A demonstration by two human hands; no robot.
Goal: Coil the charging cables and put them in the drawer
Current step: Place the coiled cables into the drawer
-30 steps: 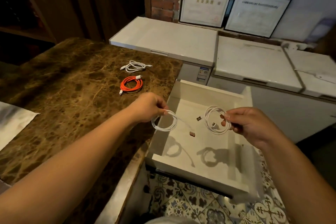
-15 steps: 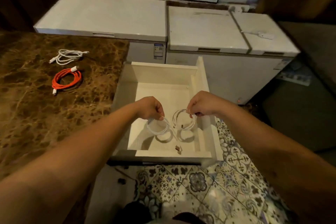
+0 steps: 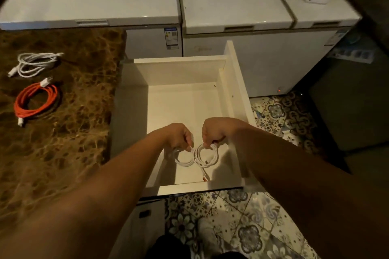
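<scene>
Dim room, white chest freezers at 12 o'clock; over the open drawer (image 3: 231,82) at centre, left hand (image 3: 179,135) and right hand (image 3: 212,130) each pinch a white coil (image 3: 206,156), low for setting down, orange cable (image 3: 35,101) waiting on the surface (image 3: 73,132) at 9 o'clock.

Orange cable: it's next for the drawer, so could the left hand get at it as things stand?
Probably not yet: the left hand pinches a white coil in the drawer. The orange cable lies unobstructed on the counter.
</scene>
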